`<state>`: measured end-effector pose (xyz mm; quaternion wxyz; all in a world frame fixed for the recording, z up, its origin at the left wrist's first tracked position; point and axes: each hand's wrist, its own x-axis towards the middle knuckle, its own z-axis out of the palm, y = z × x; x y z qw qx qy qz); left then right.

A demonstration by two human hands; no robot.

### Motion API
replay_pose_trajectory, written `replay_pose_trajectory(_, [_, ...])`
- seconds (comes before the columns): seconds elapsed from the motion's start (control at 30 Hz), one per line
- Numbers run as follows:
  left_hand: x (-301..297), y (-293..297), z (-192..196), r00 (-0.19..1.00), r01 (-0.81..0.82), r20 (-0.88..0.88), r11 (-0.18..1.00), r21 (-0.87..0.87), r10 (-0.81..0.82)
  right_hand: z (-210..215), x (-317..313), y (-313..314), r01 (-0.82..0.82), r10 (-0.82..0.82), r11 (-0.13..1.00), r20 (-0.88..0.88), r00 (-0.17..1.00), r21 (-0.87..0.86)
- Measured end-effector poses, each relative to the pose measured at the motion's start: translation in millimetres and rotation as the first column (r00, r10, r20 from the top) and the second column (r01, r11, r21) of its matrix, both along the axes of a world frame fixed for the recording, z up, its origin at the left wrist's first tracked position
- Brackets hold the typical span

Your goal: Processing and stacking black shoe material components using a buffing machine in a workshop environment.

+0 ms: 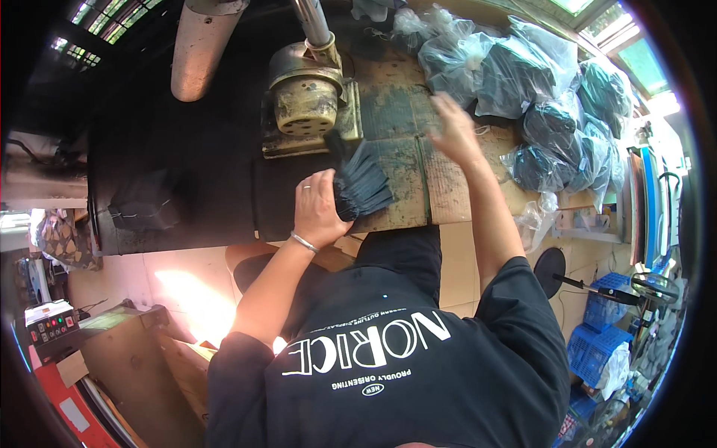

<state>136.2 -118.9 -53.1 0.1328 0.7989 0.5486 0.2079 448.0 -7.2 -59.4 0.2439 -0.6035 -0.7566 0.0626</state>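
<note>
My left hand (pixel 317 205), with a ring and a bracelet, is closed around the left side of a bundle of dark thin strips (pixel 364 181). The strips fan out over the near edge of the table, and their exact kind is unclear. My right hand (pixel 453 133) is raised over the cardboard, slightly blurred, its fingers stretched out and nothing seen in them. Just beyond the bundle stands a stained yellowish machine head (pixel 305 104) with holes in its lower face, mounted on a metal post (pixel 312 22).
Several clear plastic bags of dark goods (pixel 515 75) crowd the table's far right. Stained cardboard (pixel 455 190) covers its right half. A dark wrapped block (pixel 142 201) lies at left. A pale pipe (pixel 202 52) hangs above. Blue baskets (pixel 597 355) stand at lower right.
</note>
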Motion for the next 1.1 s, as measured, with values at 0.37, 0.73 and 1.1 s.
replay_pose_trajectory(0.37, [6, -4, -30, 0.987, 0.146, 0.068, 0.988, -0.044, -0.143, 3, -105, -47, -0.653, 0.661, 0.750, 0.152, 0.734, -0.105])
replay_pose_trajectory(0.73, [5, -10, -38, 0.984, 0.143, 0.103, 0.990, 0.015, -0.144, 30, -47, -32, -0.100, -0.355, 0.876, -0.770, 0.530, -0.472])
replay_pose_trajectory(1.1, [13, -16, -36, 0.978, 0.209, -0.031, 0.977, 0.038, -0.208, 19, -122, -45, -0.267, 0.274, 0.939, 0.004, 0.962, -0.218])
